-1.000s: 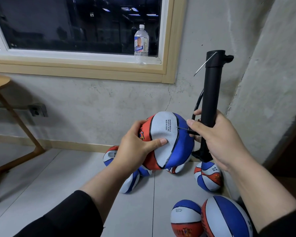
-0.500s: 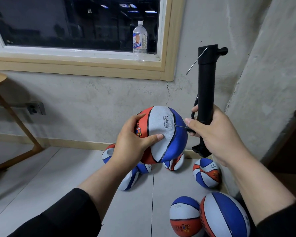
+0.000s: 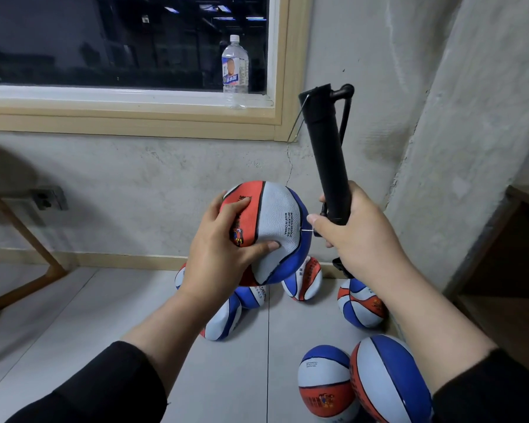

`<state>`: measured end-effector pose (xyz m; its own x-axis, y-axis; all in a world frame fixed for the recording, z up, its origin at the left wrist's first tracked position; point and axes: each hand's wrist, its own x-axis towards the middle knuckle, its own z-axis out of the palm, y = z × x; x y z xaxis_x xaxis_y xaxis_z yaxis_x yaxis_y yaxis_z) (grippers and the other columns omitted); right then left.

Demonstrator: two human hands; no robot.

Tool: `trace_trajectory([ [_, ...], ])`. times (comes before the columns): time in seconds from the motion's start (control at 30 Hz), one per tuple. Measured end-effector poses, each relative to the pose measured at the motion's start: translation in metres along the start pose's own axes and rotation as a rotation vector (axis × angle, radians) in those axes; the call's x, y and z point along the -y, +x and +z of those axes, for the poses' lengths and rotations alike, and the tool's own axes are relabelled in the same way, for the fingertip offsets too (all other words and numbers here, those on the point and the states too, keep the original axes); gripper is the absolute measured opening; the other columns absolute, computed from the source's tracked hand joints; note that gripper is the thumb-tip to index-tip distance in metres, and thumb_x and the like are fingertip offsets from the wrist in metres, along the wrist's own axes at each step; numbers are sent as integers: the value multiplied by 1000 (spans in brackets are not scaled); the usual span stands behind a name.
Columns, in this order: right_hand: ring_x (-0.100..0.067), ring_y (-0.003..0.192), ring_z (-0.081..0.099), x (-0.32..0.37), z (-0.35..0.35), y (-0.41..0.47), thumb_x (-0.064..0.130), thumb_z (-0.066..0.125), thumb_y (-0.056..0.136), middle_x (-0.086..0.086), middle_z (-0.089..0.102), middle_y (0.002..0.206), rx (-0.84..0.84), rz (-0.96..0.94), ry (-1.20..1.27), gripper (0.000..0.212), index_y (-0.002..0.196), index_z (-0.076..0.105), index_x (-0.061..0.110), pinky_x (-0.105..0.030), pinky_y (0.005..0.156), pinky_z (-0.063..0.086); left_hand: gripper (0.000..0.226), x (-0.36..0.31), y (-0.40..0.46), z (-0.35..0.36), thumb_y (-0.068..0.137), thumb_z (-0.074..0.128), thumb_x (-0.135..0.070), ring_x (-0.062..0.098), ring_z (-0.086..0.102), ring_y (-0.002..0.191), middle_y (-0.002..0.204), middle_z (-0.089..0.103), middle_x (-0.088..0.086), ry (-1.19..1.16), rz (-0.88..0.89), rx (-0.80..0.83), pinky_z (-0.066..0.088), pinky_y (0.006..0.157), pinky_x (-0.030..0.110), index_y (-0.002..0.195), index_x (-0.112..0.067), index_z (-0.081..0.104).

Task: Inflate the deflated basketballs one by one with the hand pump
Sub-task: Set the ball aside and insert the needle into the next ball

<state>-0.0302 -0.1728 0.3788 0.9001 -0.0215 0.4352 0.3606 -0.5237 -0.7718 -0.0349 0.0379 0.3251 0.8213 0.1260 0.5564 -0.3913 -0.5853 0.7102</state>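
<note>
Left edge: a pale wooden table leg slants down to the floor, well left of the left hand's fingers; a grey wall socket sits on the concrete wall just beyond it.
Open floor: bare grey floor tiles spread below and left of the left forearm.
Window ledge: a clear plastic water bottle stands on the white sill, above and beyond the fingers of both hands.
Left hand: fingers spread wide and curled round the soft red, white and blue deflated basketball, thumb denting its white panel, ball held up in the air between the two hands.
Needle: a thin metal needle runs from the right fingertips to the ball's black seam; whether it is inside the valve I cannot tell.
Right hand: fingers wrapped round the lower barrel of the black cylindrical hand pump, which stands nearly upright, its handle above the fingers.
Below the hands: several limp balls of the same colours lie against the skirting; two rounder balls lie on the floor under the right forearm.
Right edge: a concrete pillar stands just beyond the right hand's knuckles, with a dark wooden shelf further right.
</note>
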Motion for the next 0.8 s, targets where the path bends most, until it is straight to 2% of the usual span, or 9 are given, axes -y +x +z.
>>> trace_trajectory([
  [0.1, -20, 71, 65, 2, 3, -1, 25, 75, 91, 6, 63, 78, -14, -10, 8, 24, 98, 53, 28, -36, 69, 56, 78, -3, -3, 2, 70, 92, -39, -16, 34, 118, 151, 42, -13, 18, 22, -34, 22, 89, -10, 140, -22, 62],
  [0.23, -13, 66, 60, 1, 6, -3, 24, 75, 91, 6, 61, 75, -22, -19, 19, 27, 92, 49, 30, -25, 62, 45, 74, -11, -6, 7, 72, 91, -41, -14, 38, 117, 153, 46, -6, 44, 49, -73, 24, 89, -9, 138, -20, 64],
  [0.37, 0, 68, 57, -2, 11, -4, 23, 74, 91, 11, 60, 77, -47, -10, 29, 30, 88, 46, 34, -13, 58, 42, 70, -20, -10, 15, 73, 91, -41, -15, 40, 111, 150, 50, -7, 44, 34, -81, 24, 88, -9, 136, -22, 66],
  [0.53, 1, 68, 56, -8, 18, -5, 24, 74, 92, 11, 57, 75, -51, 0, 43, 27, 92, 47, 31, -15, 58, 43, 71, -23, -14, 22, 75, 89, -44, -16, 38, 113, 152, 48, -11, 34, 10, -49, 26, 88, -9, 140, -27, 65],
  [0.6, -5, 67, 60, -13, 17, -4, 23, 74, 91, 10, 59, 75, -21, 27, 96, 27, 91, 48, 32, -23, 64, 50, 73, -22, -11, 20, 75, 88, -45, -14, 40, 116, 154, 47, -11, 47, 8, -19, 28, 89, -6, 142, -28, 63],
  [0.67, -17, 63, 64, -16, 13, -3, 21, 73, 93, 3, 64, 73, 20, 57, 205, 22, 96, 51, 25, -31, 64, 54, 73, -18, -8, 15, 76, 87, -46, -8, 45, 124, 154, 48, -11, 47, -22, -12, 34, 96, 6, 143, -29, 63],
  [0.73, -17, 56, 63, -16, 8, -2, 18, 70, 96, -13, 66, 74, 39, 81, 310, 21, 102, 51, 15, -31, 58, 53, 68, -14, -4, 11, 77, 87, -44, 5, 50, 132, 153, 51, -8, 39, -64, -35, 39, 102, 20, 140, -27, 66],
  [0.8, -16, 51, 60, -15, 5, -1, 17, 69, 97, -24, 65, 76, 37, 90, 350, 21, 105, 51, 9, -29, 53, 52, 65, -10, -3, 10, 78, 87, -44, 13, 53, 135, 151, 54, -7, 49, -91, -47, 40, 105, 25, 138, -26, 68],
])
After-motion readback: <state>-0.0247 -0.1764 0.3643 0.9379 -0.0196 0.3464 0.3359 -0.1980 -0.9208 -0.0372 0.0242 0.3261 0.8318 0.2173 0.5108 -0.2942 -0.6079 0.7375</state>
